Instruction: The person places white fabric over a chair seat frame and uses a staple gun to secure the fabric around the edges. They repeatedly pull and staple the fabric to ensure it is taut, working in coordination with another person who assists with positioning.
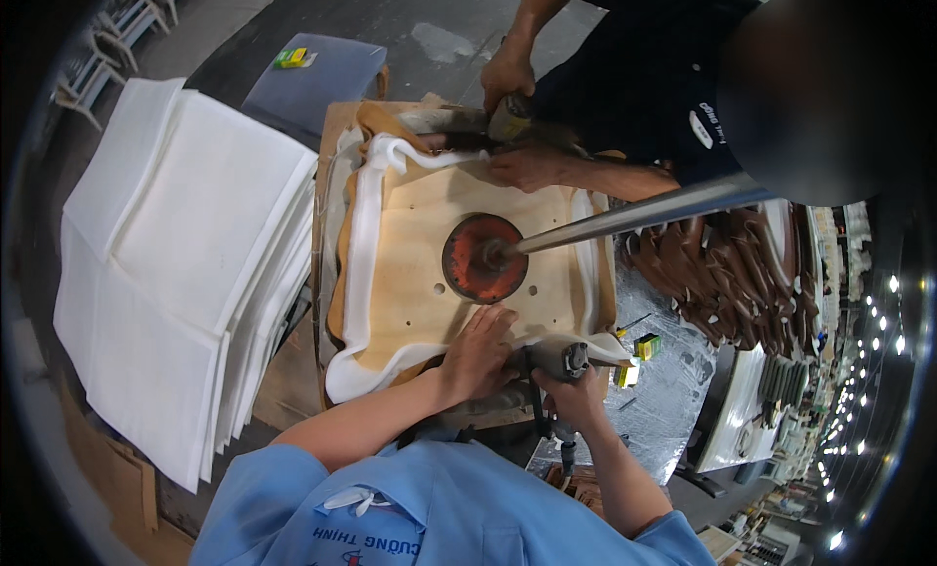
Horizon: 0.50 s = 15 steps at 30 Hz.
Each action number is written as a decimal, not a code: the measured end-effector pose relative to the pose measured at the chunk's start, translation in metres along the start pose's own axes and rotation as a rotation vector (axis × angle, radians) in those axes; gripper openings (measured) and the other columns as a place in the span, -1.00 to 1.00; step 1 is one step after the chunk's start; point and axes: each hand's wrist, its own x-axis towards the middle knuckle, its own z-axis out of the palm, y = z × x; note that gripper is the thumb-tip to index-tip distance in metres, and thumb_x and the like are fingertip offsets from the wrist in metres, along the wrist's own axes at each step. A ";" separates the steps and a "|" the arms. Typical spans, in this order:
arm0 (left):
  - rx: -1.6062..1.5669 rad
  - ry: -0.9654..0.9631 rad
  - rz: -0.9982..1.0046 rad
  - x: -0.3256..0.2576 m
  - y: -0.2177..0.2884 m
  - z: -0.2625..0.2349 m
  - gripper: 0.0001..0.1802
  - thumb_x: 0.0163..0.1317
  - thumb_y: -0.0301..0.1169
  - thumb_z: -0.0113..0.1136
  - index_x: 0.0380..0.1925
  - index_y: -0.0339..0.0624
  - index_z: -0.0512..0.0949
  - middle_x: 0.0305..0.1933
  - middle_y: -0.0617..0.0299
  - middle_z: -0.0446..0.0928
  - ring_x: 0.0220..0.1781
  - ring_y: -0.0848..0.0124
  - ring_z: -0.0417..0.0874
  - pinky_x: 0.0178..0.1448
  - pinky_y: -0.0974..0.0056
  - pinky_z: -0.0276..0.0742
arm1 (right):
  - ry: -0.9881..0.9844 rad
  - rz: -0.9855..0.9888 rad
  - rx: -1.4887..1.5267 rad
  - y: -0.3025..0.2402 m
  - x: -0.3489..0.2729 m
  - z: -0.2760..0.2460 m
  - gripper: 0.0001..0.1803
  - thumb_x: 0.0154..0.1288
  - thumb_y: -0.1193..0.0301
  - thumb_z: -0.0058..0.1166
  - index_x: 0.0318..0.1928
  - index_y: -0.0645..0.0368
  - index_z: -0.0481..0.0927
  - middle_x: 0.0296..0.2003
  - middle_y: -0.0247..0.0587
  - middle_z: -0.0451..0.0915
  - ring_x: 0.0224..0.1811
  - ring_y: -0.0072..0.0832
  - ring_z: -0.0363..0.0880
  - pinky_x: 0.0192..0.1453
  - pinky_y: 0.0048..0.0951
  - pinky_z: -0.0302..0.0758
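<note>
A wooden seat board lies in front of me, edged with white padding and brown cover material. A round red and black clamp disc on a slanted metal rod presses on its middle. My left hand rests on the board's near edge, fingers stretched forward over the wood. Gripped in my right hand is a staple gun, its nose beside that near edge. What lies beneath my left palm is hidden.
Across the board, a co-worker's hand grips another staple gun; their other hand touches the far edge. White foam sheets stand stacked at left. Brown covers pile up at right, near small yellow-green boxes.
</note>
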 end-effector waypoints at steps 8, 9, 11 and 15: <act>0.021 -0.051 -0.010 0.006 -0.005 0.004 -0.65 0.31 -0.15 0.43 -0.21 -0.26 0.82 0.59 -0.11 0.35 0.77 -0.18 0.16 0.84 -0.20 0.06 | 0.058 -0.068 -0.010 -0.012 -0.009 0.002 -0.69 0.36 0.34 0.52 -0.06 0.29 0.75 -0.43 -0.29 0.72 -0.54 -0.55 0.66 -0.48 -0.41 0.55; 0.023 -0.042 -0.022 0.008 -0.003 0.007 -0.67 0.32 -0.18 0.41 -0.20 -0.26 0.82 0.60 -0.10 0.35 0.77 -0.16 0.16 0.84 -0.20 0.06 | 0.064 -0.051 0.006 -0.010 -0.010 0.003 -0.69 0.36 0.35 0.52 -0.04 0.29 0.75 -0.42 -0.29 0.72 -0.53 -0.55 0.66 -0.48 -0.41 0.54; 0.020 -0.025 -0.049 0.010 -0.002 0.009 -0.71 0.34 -0.23 0.38 -0.20 -0.26 0.82 0.59 -0.09 0.37 0.77 -0.14 0.17 0.84 -0.21 0.06 | 0.045 -0.047 0.001 -0.008 -0.009 0.001 -0.69 0.37 0.39 0.51 -0.01 0.29 0.73 -0.43 -0.31 0.72 -0.54 -0.55 0.65 -0.49 -0.40 0.54; -0.050 0.046 -0.070 0.010 0.001 0.014 -0.79 0.33 -0.33 0.37 -0.26 -0.27 0.78 0.56 -0.09 0.40 0.75 -0.14 0.22 0.83 -0.21 0.07 | 0.017 -0.054 0.096 -0.001 -0.013 0.000 -0.69 0.38 0.40 0.50 0.00 0.30 0.71 -0.45 -0.33 0.69 -0.53 -0.55 0.65 -0.49 -0.40 0.54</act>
